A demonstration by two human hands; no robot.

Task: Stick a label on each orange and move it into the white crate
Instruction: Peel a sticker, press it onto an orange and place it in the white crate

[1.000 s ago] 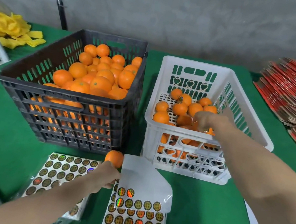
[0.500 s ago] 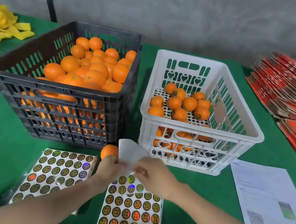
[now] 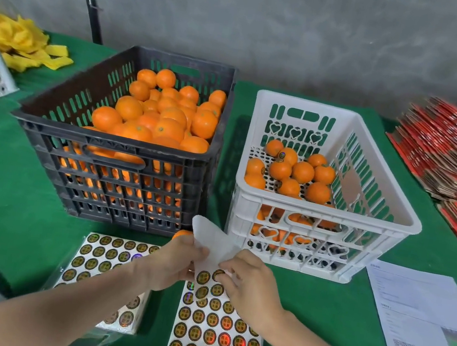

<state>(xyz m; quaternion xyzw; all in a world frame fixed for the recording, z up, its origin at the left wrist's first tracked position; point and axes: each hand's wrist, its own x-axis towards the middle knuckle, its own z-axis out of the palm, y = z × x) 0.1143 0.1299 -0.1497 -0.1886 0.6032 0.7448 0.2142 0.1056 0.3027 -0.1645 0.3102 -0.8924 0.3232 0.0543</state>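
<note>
In front of the white crate (image 3: 377,223), the left grip (image 3: 175,262) clasps a firm orange (image 3: 181,233) while the right grip (image 3: 252,286) pinches a thin, floppy label (image 3: 218,274), best lifted by its edge, off the sheet (image 3: 215,333).

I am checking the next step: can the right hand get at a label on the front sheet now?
Probably yes. The right hand rests at the top row of the label sheet, fingertips pinching a label, and the left hand holds the white backing paper up clear of that row.
</note>
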